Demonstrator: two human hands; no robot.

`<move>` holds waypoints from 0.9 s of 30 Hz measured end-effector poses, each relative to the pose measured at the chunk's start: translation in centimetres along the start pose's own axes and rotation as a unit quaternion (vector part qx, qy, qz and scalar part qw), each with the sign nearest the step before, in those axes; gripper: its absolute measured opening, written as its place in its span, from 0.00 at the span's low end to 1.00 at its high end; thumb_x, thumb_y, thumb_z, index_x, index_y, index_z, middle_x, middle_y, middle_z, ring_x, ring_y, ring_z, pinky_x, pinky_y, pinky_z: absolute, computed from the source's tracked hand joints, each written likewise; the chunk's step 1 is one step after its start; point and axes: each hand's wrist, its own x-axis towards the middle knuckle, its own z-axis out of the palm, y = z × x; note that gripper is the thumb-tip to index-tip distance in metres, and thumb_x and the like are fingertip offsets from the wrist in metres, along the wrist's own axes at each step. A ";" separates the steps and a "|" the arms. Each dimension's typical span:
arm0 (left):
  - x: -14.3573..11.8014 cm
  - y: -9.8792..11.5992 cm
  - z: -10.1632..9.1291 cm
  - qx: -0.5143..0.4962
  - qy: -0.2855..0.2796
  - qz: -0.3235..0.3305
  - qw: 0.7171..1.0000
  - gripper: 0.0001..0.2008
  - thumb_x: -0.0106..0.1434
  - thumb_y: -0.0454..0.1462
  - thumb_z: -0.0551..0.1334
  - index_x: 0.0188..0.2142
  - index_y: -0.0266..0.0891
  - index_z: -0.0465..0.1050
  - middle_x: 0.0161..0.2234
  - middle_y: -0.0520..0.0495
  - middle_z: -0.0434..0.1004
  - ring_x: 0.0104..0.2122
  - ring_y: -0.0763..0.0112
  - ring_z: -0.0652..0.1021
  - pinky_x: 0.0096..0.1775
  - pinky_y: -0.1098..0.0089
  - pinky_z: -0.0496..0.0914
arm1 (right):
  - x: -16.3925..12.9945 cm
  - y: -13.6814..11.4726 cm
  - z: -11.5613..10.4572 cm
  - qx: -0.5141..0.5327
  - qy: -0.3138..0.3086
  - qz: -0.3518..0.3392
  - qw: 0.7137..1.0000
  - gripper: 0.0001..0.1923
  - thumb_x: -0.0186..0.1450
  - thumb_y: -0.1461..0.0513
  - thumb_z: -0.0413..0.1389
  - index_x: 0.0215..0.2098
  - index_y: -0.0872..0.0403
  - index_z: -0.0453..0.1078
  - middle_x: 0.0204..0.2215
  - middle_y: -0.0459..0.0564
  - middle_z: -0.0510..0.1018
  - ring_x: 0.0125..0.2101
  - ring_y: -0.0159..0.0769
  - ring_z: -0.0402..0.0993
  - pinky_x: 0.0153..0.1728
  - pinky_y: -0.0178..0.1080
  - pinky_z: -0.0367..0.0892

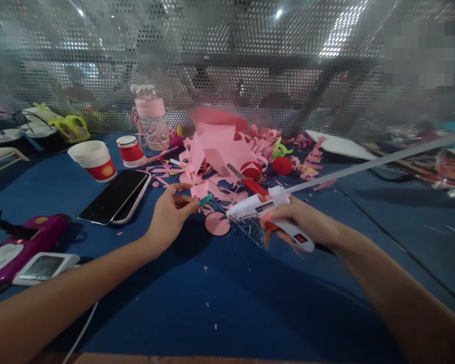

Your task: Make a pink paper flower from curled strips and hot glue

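My right hand (293, 222) is wrapped round the handle of a white and orange hot glue gun (256, 202), with a long clear glue stick (364, 164) sticking out of its back. The gun's nozzle points left, toward my left hand (174, 210). Between that hand's thumb and fingers is a small teal strip (205, 199). A pink paper disc (217, 223) lies on the blue table just below the nozzle. Behind both hands spreads a heap of pink paper sheets (220, 146) and curled strips. Scissors with red handles (254, 186) rest at the heap's front, partly hidden by the gun.
To the left lie a black phone (116, 194), stacked paper cups (93, 159), another red and white cup (131, 150) and a purple device (26, 242). A pink-lidded bottle (151, 119) stands at the back before a perforated metal screen (227, 60). Small scraps dot the blue table (197, 313).
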 end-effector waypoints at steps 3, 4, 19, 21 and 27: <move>-0.3 0.1 0.0 0.069 -0.007 0.014 0.998 0.19 0.49 0.36 0.65 0.40 0.39 0.62 0.23 0.54 0.74 0.26 0.72 0.77 0.31 0.72 0.69 | 0.1 -0.1 0.2 -0.007 -0.009 -0.001 1.000 0.08 0.51 0.61 0.49 0.16 0.56 0.62 0.07 0.44 0.65 0.06 0.23 0.53 0.07 0.28 0.51; -0.4 0.2 0.0 0.088 -0.007 0.019 0.996 0.19 0.49 0.35 0.65 0.40 0.39 0.61 0.23 0.54 0.75 0.26 0.71 0.77 0.32 0.71 0.70 | 0.1 -0.1 0.2 -0.010 -0.009 0.003 1.000 0.08 0.51 0.62 0.48 0.16 0.56 0.61 0.08 0.44 0.66 0.06 0.23 0.53 0.07 0.28 0.50; -0.6 0.3 0.2 0.152 -0.045 0.032 0.987 0.19 0.52 0.37 0.63 0.43 0.39 0.60 0.26 0.51 0.77 0.27 0.67 0.79 0.31 0.70 0.72 | 0.1 -0.3 0.6 -0.028 0.009 0.043 0.999 0.11 0.51 0.62 0.46 0.13 0.56 0.61 0.08 0.47 0.68 0.05 0.23 0.53 0.06 0.27 0.52; -0.7 0.3 0.2 0.169 -0.040 0.036 0.984 0.18 0.52 0.36 0.63 0.43 0.39 0.60 0.26 0.51 0.77 0.27 0.68 0.79 0.31 0.70 0.72 | 0.1 -0.3 0.6 -0.028 0.007 0.042 0.999 0.11 0.51 0.62 0.47 0.13 0.56 0.61 0.08 0.46 0.68 0.05 0.23 0.53 0.05 0.28 0.53; -0.6 0.2 0.1 0.174 -0.043 0.030 0.983 0.19 0.53 0.36 0.63 0.43 0.40 0.60 0.26 0.51 0.78 0.27 0.67 0.80 0.32 0.70 0.72 | 0.3 -0.3 0.6 -0.032 0.008 0.041 0.999 0.12 0.53 0.63 0.46 0.13 0.56 0.61 0.08 0.46 0.67 0.05 0.23 0.54 0.06 0.27 0.53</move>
